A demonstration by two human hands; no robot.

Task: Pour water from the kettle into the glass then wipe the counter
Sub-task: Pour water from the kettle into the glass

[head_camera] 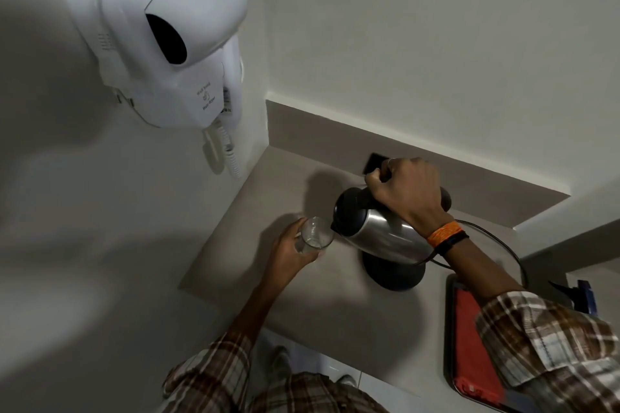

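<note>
Right hand is gripping the kettle by its handle up top, fingers closed round it, tipping the steel body so the spout is pointing down-left at the glass. Left hand is wrapping the glass from the side, fingers curled shut on it, holding it just above the counter w/ the rim right under the spout. Kettle's looking lifted off its black base, cord trailing behind. Can't tell if water's flowing yet; glass looks mostly empty. Kettle's prob heavy-ish if full & the polished steel is slippery, maybe hot, so the handle is the only sane hold. Glass is light, smooth, breakable — firm mid-body wrap is working best, esp. as weight is adding up. Tray is sitting near the right edge.
</note>
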